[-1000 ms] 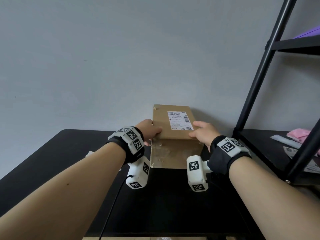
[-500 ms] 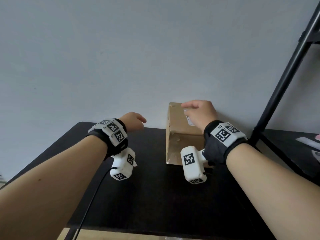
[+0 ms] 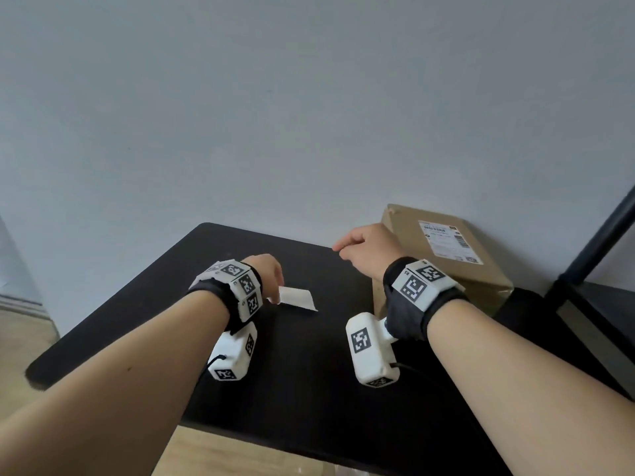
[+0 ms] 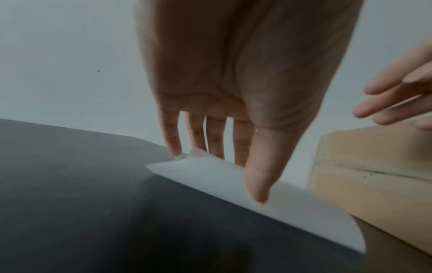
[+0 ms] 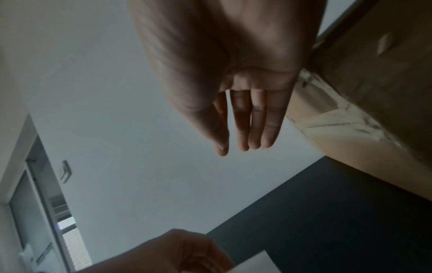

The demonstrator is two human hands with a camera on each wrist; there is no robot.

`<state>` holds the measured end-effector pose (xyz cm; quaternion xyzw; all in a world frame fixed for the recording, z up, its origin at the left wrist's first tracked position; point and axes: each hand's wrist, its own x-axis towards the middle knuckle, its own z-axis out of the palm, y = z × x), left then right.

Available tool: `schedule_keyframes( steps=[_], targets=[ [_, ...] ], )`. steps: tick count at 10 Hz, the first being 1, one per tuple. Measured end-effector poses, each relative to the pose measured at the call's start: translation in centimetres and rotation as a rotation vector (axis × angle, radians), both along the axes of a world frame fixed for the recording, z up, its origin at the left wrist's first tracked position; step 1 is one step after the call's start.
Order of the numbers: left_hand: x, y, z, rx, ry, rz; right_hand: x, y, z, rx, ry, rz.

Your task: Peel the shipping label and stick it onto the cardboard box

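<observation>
A brown cardboard box (image 3: 481, 274) stands at the back right of the black table (image 3: 309, 379), against the wall. A white printed shipping label (image 3: 446, 240) is stuck flat on its top. A blank white paper sheet (image 3: 299, 298) lies left of the box. My left hand (image 3: 276, 297) is at the sheet's left end; in the left wrist view its thumb (image 4: 257, 188) sits on the sheet (image 4: 210, 177) with the fingers behind the raised edge, pinching it. My right hand (image 3: 343, 249) hovers left of the box, fingers straight (image 5: 254, 136), holding nothing.
A black metal shelf frame (image 3: 591, 242) rises just right of the box. The grey wall runs close behind the table's far edge. Wooden floor (image 3: 20, 334) shows past the table's left edge.
The view has swung left, so the box now sits at the right. My left hand went from the box down to the white sheet. My right hand left the box top and moved left.
</observation>
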<state>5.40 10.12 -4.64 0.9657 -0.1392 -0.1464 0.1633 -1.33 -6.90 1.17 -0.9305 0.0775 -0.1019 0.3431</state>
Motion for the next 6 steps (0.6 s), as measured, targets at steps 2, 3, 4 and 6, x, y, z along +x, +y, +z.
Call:
schedule_keyframes(
  steps=[2,3,4,6],
  targets=[
    [2.1,-0.7,0.2,-0.087,-0.117,0.172,1.1,-0.5,0.0,-0.026,0.065,-0.033],
    [2.9,-1.8,0.6,-0.126,-0.106,0.169,1.6,-0.6,-0.3,-0.036,0.096,-0.04],
    [3.0,-2.6,0.6,-0.079,-0.048,0.123,1.8,-0.6,-0.6,-0.062,0.144,-0.031],
    [1.8,-4.0,3.9,-0.12,-0.162,0.102,1.4,-0.6,1.4,-0.097,0.083,-0.033]
  ],
)
